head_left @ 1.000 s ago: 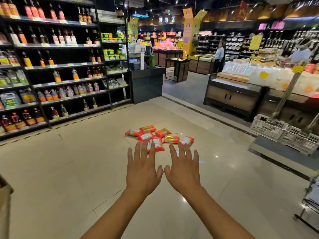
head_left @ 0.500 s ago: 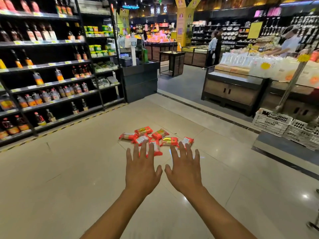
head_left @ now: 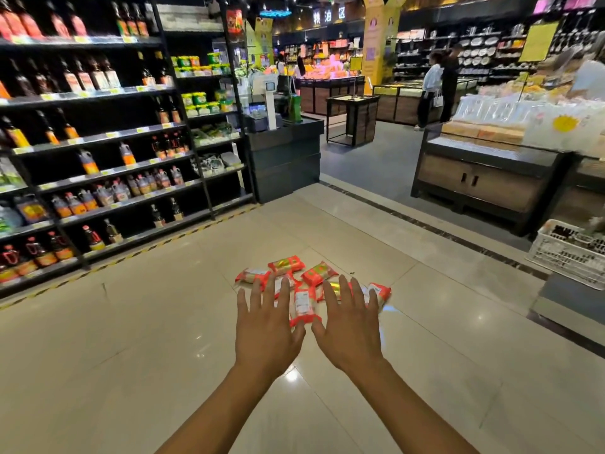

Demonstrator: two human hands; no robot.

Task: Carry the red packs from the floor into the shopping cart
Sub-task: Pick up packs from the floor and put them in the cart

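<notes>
The red packs (head_left: 319, 273) lay in a loose cluster on the tiled floor (head_left: 147, 339), to the right of the bottle shelf (head_left: 98, 158) and well apart from it. They were oblong red-and-orange pouches with pale panels, their long axes pointing several ways. The nearest pack (head_left: 302, 306) ran lengthwise away from the person, between the left hand (head_left: 266, 332) and right hand (head_left: 348, 335), both palm-down with fingers spread straight and holding nothing.
</notes>
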